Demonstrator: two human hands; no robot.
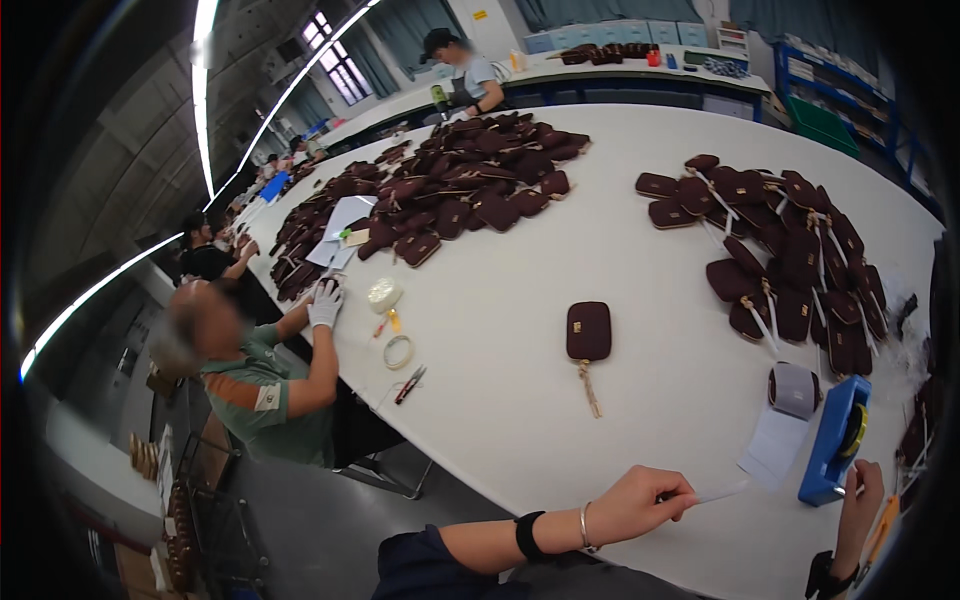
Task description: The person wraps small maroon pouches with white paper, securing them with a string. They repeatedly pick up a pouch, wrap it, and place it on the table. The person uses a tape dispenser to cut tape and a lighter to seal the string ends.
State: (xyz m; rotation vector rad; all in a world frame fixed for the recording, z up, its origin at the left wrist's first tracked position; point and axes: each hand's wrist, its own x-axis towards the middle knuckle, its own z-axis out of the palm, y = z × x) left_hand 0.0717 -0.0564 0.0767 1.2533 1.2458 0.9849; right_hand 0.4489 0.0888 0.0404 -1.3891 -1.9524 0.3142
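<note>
My left hand (645, 500) pinches the end of a thin white strip (722, 491) that points right, over the table's near side. My right hand (858, 500) is curled at the near end of a blue tape dispenser (828, 455) with a yellow-cored roll; what its fingers pinch is too small to make out. Left of the dispenser, a dark pouch wrapped in grey sheet (793, 388) lies beyond a white paper sheet (772, 447). A single dark maroon zip pouch (589, 332) with a beige cord tassel lies flat farther left.
Heaps of maroon pouches lie far right (795, 255) and far left (480, 165). At the left edge are scissors (410, 385), a tape roll (398, 351) and a co-worker's gloved hand (325, 303). Another person (465, 75) works at the table's far side.
</note>
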